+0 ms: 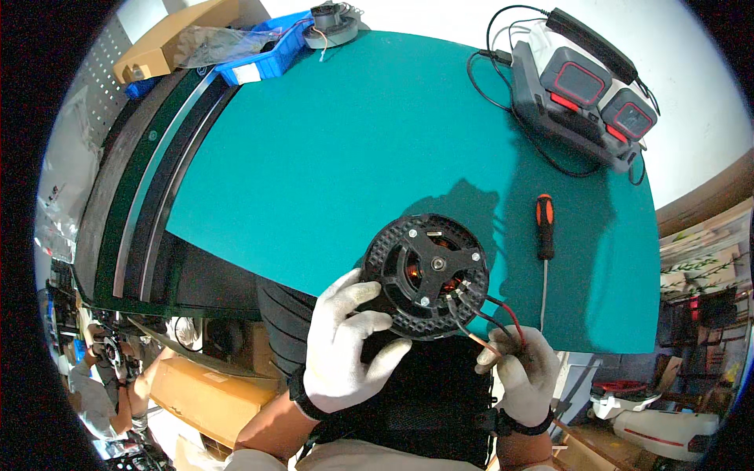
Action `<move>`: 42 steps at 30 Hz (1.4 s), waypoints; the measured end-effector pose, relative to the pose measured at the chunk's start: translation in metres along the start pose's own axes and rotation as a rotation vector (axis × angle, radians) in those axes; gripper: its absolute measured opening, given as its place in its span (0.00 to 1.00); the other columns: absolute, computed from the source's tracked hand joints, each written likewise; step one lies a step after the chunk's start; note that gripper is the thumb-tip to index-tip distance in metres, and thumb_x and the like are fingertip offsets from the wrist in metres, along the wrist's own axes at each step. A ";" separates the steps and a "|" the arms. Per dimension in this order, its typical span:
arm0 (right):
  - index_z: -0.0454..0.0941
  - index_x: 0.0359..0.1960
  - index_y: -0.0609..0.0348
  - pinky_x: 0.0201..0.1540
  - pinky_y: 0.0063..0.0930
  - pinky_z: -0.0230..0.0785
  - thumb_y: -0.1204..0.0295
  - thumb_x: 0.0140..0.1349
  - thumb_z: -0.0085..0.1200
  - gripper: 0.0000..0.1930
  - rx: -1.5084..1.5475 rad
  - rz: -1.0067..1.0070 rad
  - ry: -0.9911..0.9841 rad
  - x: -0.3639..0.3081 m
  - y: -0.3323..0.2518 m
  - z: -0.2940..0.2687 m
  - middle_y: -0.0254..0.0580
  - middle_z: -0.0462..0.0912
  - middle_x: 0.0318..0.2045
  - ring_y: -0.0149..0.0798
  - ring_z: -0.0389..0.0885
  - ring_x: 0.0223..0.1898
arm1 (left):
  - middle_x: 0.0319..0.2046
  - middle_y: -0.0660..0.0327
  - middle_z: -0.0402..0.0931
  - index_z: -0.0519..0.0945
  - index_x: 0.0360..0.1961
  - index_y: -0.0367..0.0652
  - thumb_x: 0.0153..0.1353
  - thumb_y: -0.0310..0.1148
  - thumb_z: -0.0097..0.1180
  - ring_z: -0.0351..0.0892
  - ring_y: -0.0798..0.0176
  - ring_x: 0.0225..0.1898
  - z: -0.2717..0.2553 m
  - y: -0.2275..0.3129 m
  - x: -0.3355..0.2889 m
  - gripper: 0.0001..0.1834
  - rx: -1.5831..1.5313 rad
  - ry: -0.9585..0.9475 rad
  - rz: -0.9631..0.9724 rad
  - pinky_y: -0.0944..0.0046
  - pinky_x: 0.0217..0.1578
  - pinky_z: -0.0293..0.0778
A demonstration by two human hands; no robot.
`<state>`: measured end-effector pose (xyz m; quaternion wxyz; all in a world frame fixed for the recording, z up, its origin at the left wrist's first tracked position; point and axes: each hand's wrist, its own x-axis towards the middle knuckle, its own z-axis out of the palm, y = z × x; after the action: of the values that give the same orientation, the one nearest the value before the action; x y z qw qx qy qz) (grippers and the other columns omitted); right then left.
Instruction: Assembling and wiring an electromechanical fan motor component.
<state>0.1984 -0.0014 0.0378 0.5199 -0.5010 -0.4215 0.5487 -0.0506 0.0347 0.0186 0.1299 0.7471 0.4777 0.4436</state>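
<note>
A round black electric motor [437,264] with a three-armed cover, several screws and copper windings showing inside is at the near edge of the green mat. My left hand [345,345], in a whitish work glove, holds the motor by its left rim, with the fingertips at its side and the thumb below. Red, black and pale wires [503,320] come out of the motor's lower right. My right hand [525,373], gloved too, pinches the ends of these wires. A screwdriver [545,228] with an orange and black handle lies to the right, its shaft toward me.
At the back right stands a dual battery charger [577,102] with cables. A blue bin [263,59], a cardboard box [169,39] and another motor part [333,30] sit at the far left of the green mat [330,149]. A person [106,385] works at the lower left.
</note>
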 end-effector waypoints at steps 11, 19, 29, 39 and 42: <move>0.78 0.53 0.73 0.46 0.31 0.81 0.80 0.65 0.54 0.16 -0.047 0.055 -0.044 0.001 0.003 -0.004 0.45 0.87 0.37 0.36 0.88 0.39 | 0.53 0.51 0.81 0.93 0.41 0.62 0.43 0.31 0.80 0.71 0.39 0.64 0.015 0.007 0.004 0.20 0.189 0.016 0.228 0.41 0.60 0.71; 0.79 0.53 0.73 0.46 0.30 0.80 0.80 0.64 0.55 0.16 -0.086 0.027 -0.050 0.004 0.006 -0.004 0.45 0.89 0.36 0.34 0.88 0.39 | 0.49 0.52 0.80 0.87 0.37 0.49 0.45 0.31 0.78 0.79 0.37 0.55 0.003 0.003 0.008 0.16 0.141 0.028 0.223 0.37 0.57 0.73; 0.79 0.52 0.74 0.48 0.30 0.80 0.79 0.64 0.54 0.15 -0.066 0.066 -0.083 0.005 0.001 -0.007 0.46 0.88 0.36 0.34 0.88 0.39 | 0.58 0.48 0.78 0.90 0.50 0.62 0.40 0.31 0.78 0.74 0.38 0.60 0.007 0.015 0.018 0.30 0.191 -0.168 0.114 0.41 0.60 0.69; 0.79 0.54 0.71 0.48 0.30 0.80 0.81 0.64 0.57 0.16 -0.038 0.076 -0.107 0.005 0.005 -0.010 0.46 0.88 0.39 0.33 0.88 0.40 | 0.62 0.49 0.71 0.85 0.42 0.52 0.46 0.37 0.83 0.74 0.33 0.63 0.012 0.001 0.004 0.22 0.158 -0.022 0.227 0.38 0.59 0.75; 0.79 0.53 0.71 0.47 0.29 0.80 0.80 0.64 0.57 0.16 -0.060 0.079 -0.092 0.004 0.008 -0.011 0.45 0.88 0.39 0.33 0.88 0.40 | 0.61 0.46 0.71 0.84 0.41 0.50 0.45 0.38 0.83 0.73 0.32 0.63 0.014 0.002 0.002 0.22 0.163 0.056 0.190 0.38 0.60 0.74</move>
<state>0.2084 0.0016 0.0281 0.4628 -0.5068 -0.4409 0.5784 -0.0379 0.0382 0.0131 0.0126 0.7843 0.4428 0.4344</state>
